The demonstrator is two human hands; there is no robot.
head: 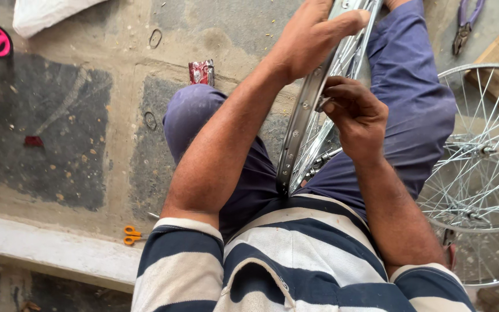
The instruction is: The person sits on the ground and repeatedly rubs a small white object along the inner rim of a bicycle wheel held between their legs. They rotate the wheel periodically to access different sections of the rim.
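Our left hand (313, 34) clamped over the wheel rim (304, 112) upright between our knees, right hand (356, 115) pinching a small fitting against the rim's inner face, forearms bent inward, second spoked wheel (483, 153) flat right of rim.

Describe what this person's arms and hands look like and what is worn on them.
Both arms are bare from above the elbow down. Short sleeves with broad navy and white stripes end at the upper arms. The left hand and right hand wear no gloves; no rings or watch are visible.

shiny metal wheel rim (304, 110), thin steel spokes (319, 136), rough matt concrete floor (88, 75).
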